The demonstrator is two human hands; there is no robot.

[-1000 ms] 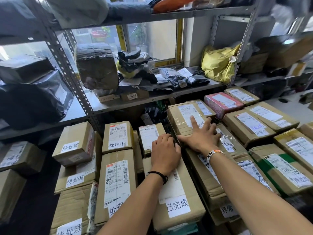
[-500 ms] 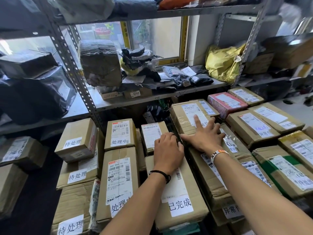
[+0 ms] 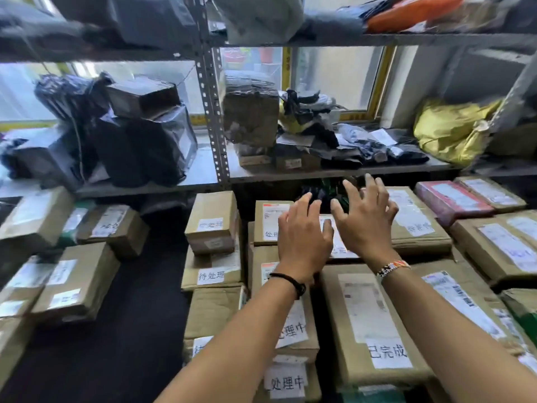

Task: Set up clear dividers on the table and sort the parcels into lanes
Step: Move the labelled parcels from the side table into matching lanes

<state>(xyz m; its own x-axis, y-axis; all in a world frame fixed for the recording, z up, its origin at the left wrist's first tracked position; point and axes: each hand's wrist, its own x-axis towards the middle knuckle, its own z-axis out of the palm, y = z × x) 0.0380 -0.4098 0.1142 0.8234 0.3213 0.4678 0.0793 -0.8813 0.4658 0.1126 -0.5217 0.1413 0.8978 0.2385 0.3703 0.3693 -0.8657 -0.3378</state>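
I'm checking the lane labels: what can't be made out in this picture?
- Head view, label of the small box: covered by left hand and right hand.
- Head view, fine print on the long box: motion blur.
- Head view, green-taped box: cut off by the right edge.
- Head view, dark bundle beyond the hands: in shadow.

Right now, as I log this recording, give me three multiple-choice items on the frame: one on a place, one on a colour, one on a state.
1. Where is the yellow bag?
A) on the shelf, right side
B) on the floor
C) in a hand

2. The band on the left wrist is:
A) white
B) red
C) black

3. The left hand and right hand are:
A) both fists
B) both open
C) one open, one gripping a box

Answers:
1 A, it lies on the shelf at far right.
2 C, a thin black loop circles the wrist.
3 B, all fingers are spread and hold nothing.
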